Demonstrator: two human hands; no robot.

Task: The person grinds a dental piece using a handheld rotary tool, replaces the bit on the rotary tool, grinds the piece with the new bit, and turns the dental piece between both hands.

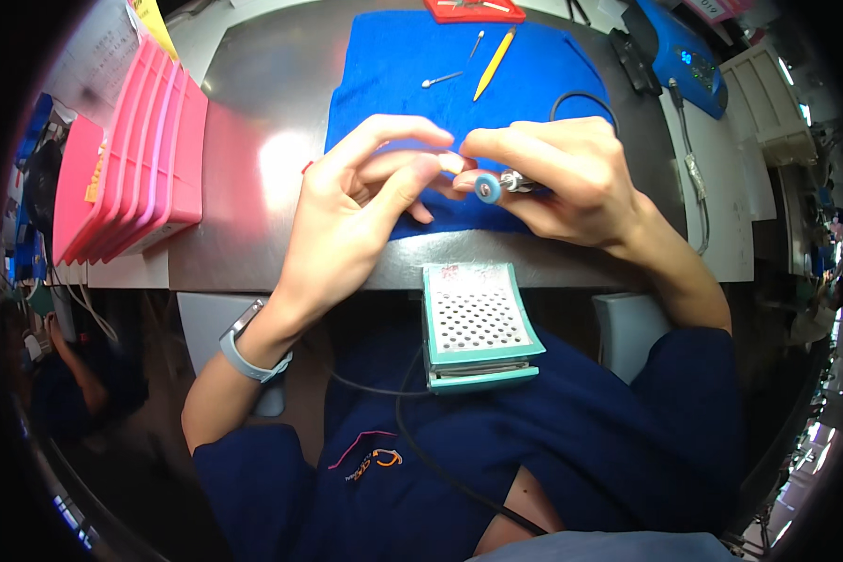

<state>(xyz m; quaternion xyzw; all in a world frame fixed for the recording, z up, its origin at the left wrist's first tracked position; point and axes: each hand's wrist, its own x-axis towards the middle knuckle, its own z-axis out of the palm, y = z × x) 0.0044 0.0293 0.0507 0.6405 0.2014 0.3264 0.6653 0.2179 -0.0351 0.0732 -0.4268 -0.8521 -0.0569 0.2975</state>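
My left hand (342,206) is held above the front edge of a blue cloth (393,84), its thumb and fingertips pinching a small cream-coloured piece (451,162). The piece looks tooth-like, but fingers partly cover it. My right hand (581,178) grips a metal rotary handpiece (515,181) tipped with a blue polishing wheel (486,187). The wheel is just beside the small piece, near both sets of fingertips; I cannot tell whether they touch. Most of the handpiece body is hidden in the right palm.
A perforated suction box (482,323) juts from the table's front edge below my hands. Pink trays (140,159) stand upright at left. On the cloth lie a yellow pencil-like tool (495,64) and two small burs (442,81). A blue control unit (679,61) with a cable sits back right.
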